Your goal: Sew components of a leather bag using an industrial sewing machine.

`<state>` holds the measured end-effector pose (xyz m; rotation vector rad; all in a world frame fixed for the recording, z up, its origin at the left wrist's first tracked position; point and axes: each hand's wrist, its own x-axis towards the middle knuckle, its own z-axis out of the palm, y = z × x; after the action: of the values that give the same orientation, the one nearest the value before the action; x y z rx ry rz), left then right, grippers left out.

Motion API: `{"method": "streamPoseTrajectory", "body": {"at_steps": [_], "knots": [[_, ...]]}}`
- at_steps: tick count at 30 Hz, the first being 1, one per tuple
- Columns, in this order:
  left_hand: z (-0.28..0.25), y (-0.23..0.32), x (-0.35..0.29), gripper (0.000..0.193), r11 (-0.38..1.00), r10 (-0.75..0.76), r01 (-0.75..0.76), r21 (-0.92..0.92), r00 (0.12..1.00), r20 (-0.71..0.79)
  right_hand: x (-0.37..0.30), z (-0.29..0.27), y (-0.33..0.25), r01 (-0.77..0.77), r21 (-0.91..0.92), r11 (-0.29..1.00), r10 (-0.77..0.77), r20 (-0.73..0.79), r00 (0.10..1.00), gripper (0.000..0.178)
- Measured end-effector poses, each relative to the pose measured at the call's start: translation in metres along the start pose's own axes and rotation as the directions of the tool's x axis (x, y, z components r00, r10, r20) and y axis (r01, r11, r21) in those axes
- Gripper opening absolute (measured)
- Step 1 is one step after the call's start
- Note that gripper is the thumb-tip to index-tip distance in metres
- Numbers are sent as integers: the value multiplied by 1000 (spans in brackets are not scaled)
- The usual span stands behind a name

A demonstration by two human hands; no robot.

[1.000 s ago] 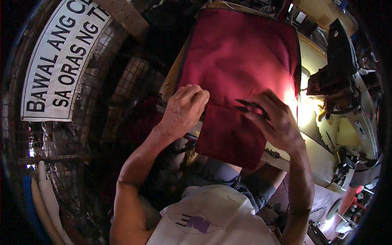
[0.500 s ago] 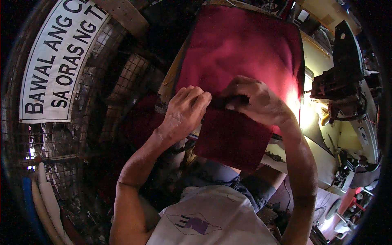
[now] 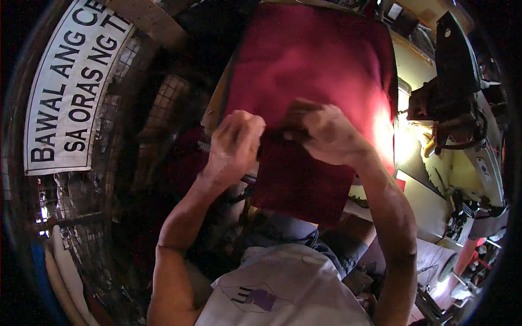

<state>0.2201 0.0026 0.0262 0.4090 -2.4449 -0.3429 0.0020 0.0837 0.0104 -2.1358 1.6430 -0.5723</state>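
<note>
A large dark red fabric panel (image 3: 315,60) with black edging lies spread in front of me. At its near side a smaller dark red fabric piece (image 3: 302,185) hangs toward my lap. My left hand (image 3: 236,142), its fingers curled closed, is at the left end of the line where the two pieces meet; its fingertips are hidden, so what they hold cannot be made out. Over the same line, farther right, is my right hand (image 3: 331,133). Its fingers are bent toward the fabric and smeared by motion, and their grip cannot be read.
A sewing machine (image 3: 457,103) stands to the right, with a bright lamp (image 3: 416,133) glowing beside it. On the left are a wire mesh wall (image 3: 79,217) and a white lettered banner (image 3: 70,98). Long rolls (image 3: 70,266) lean at the lower left.
Both hands and the fabric sit slightly farther left in the picture, as the whole view has shifted. The left hand has moved a little apart from the smaller piece. The right fingers have blurred.
</note>
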Motion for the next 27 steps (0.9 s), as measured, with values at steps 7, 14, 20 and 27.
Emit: {"method": "streamPoseTrajectory", "body": {"at_steps": [7,14,20,27], "knots": [[-59,-38,-45,18,658,-349,260,-707,937,19,-114,-64,-58,-82,597,798,299,-275,914,40],[-41,12,-75,33,911,-67,376,-167,537,841,-213,-19,-39,-477,314,821,570,-390,723,39],[-28,45,-52,40,938,270,28,-345,566,779,-196,-2,-33,-454,326,830,558,-522,645,34],[-8,41,41,57,988,4,62,-140,903,429,-210,19,-22,-211,687,695,664,-502,554,25]]}}
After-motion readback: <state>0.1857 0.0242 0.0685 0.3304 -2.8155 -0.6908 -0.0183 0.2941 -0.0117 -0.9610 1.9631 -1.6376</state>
